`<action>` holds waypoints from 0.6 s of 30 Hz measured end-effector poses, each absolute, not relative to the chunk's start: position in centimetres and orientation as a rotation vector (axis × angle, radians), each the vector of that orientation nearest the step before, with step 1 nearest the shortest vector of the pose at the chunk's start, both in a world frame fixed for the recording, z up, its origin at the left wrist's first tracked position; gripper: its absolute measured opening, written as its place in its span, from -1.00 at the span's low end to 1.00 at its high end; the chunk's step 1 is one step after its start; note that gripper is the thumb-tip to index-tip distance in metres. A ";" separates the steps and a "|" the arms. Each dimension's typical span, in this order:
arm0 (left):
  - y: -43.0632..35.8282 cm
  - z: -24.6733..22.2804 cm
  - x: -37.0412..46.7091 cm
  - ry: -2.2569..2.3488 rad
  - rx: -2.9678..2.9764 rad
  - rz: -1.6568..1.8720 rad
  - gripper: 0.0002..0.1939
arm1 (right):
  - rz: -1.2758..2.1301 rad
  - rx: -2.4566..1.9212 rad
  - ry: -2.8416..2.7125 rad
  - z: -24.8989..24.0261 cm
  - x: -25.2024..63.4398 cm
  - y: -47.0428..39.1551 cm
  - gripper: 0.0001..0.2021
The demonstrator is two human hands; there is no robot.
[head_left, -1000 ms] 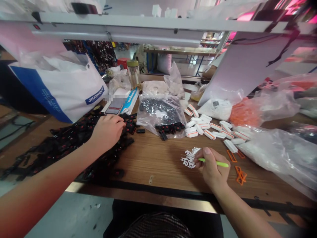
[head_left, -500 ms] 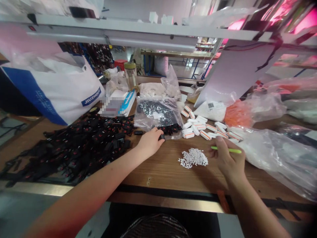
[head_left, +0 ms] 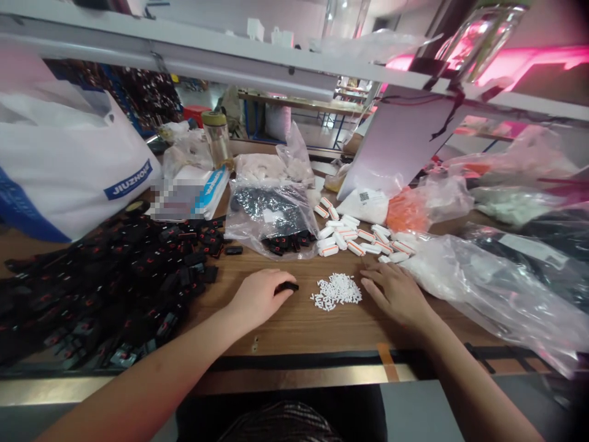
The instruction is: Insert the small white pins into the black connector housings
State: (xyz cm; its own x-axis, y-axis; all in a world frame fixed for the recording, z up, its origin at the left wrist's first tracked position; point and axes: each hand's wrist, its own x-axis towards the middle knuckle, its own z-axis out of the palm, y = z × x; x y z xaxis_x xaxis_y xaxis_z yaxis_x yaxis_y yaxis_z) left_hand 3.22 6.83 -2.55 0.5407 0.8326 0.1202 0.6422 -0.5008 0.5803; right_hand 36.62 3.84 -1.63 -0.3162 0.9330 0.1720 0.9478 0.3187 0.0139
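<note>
My left hand (head_left: 260, 298) pinches a small black plastic part (head_left: 288, 286) between thumb and fingers, just above the wooden table. My right hand (head_left: 396, 291) is low over the table with its fingers stretched out and apart; nothing shows in it. Its fingertips are at the right edge of a pile of tiny white plastic pieces (head_left: 338, 291). Behind that pile lie white parts with orange strips (head_left: 356, 247). A single black part (head_left: 234, 250) lies beyond my left hand, next to a clear bag of black parts (head_left: 271, 212).
A large heap of black parts (head_left: 138, 276) covers the table's left side. Clear plastic bags (head_left: 483, 294) fill the right, with an orange-filled bag (head_left: 407, 212) behind. A white carrier bag (head_left: 78, 153), a lidded bottle (head_left: 217, 138) and an overhead shelf (head_left: 257, 64) stand farther back.
My left hand has drawn back from the clear bag with the black part. My right hand has opened out by the white pile, and the green tool it held is out of sight. The view has shifted right.
</note>
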 end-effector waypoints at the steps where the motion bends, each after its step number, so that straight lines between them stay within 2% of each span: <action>1: 7.0 -2.6 3.1 1.169 2.344 0.540 -0.81 | -0.192 -1.758 -2.432 -1.7 36.8 4.0 -0.63; 4: 8.0 -2.8 2.3 1.107 2.480 0.572 -0.80 | -0.193 -1.795 -2.324 -2.0 37.0 4.6 -0.68; 9: 10.6 -1.8 -0.5 1.168 2.620 0.732 -0.80 | 0.099 -1.882 -2.168 -1.9 35.7 5.5 -0.68; 15: 9.3 2.1 -0.2 1.260 2.387 0.802 -0.80 | 0.236 -1.982 -2.076 -1.6 34.4 5.9 -0.74; 18: 6.8 2.2 2.0 1.168 2.158 0.833 -0.80 | 0.260 -2.011 -2.056 -1.6 34.1 6.0 -0.75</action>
